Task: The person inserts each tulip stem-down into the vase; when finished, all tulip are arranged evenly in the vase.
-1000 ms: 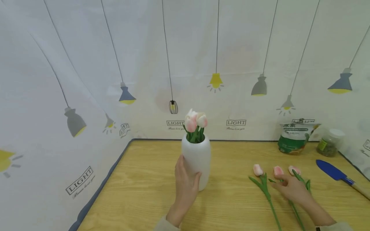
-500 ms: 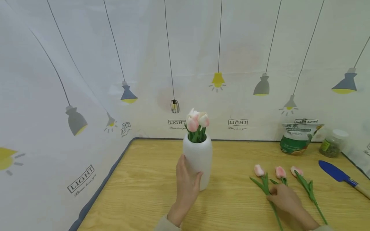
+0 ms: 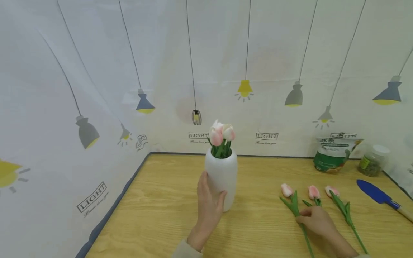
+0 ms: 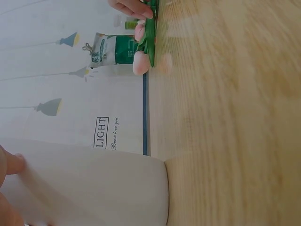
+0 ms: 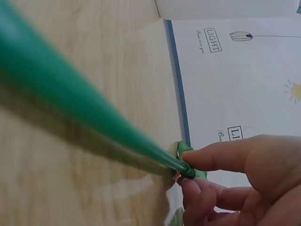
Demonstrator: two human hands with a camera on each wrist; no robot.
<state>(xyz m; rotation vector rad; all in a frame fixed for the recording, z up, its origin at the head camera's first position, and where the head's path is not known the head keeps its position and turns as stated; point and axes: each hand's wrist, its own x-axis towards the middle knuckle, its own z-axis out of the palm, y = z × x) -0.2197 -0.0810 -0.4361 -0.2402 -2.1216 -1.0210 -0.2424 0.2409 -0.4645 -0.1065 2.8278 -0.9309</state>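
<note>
A white vase (image 3: 222, 175) stands upright on the wooden table, with several pink-and-white tulips (image 3: 221, 134) in its mouth. My left hand (image 3: 208, 209) grips the vase's lower left side, fingers behind and thumb in front. To the right lie three loose tulips side by side. The leftmost tulip (image 3: 286, 190) has its stem pinched between thumb and fingers of my right hand (image 3: 317, 220); the right wrist view shows this stem (image 5: 94, 106) running toward the camera. Partly behind that hand is the middle tulip (image 3: 313, 192), its lower stem hidden. The right tulip (image 3: 346, 211) lies beyond.
A blue-bladed trowel (image 3: 375, 192) with a wooden handle lies at the far right. Behind it stand a green-and-white bag (image 3: 330, 157) and a lidded glass jar (image 3: 372, 161). A lamp-printed curtain (image 3: 161, 71) rises along the table's back and left edges.
My right hand has moved left from the middle tulip to the leftmost one and now pinches its stem, the bloom shifting slightly left. My left hand keeps its grip on the vase.
</note>
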